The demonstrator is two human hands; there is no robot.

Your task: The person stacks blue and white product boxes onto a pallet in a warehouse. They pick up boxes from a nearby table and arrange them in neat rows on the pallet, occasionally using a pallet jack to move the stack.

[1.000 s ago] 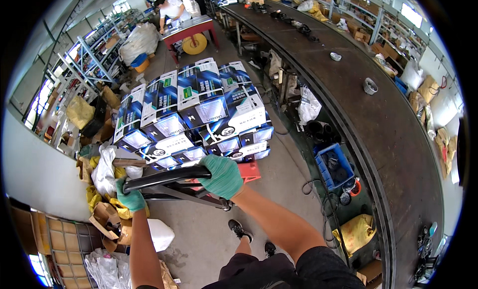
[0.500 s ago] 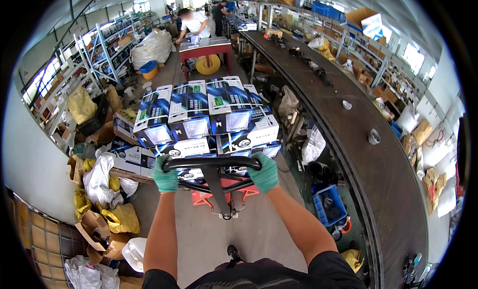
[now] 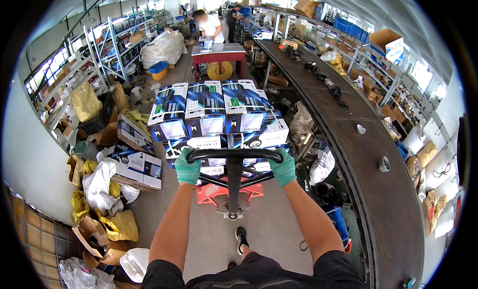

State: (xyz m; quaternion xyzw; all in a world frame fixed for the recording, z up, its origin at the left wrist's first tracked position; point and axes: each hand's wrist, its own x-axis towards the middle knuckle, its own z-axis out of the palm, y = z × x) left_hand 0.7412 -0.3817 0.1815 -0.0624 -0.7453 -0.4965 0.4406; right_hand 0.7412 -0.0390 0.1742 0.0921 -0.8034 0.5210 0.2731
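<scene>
gripping the left end of a black loop handle is the green-gloved left hand, its fingers wrapped around the bar; the green-gloved right hand has its fingers clamped on the right end. the handle stands upright above a red pallet truck, which sits on the floor at the near side of stacked blue-and-white cartons. beyond the stack, a person in a white top leans over a red table. a long dark table runs along the right, while a white sack and a yellow sack lie on the left.
</scene>
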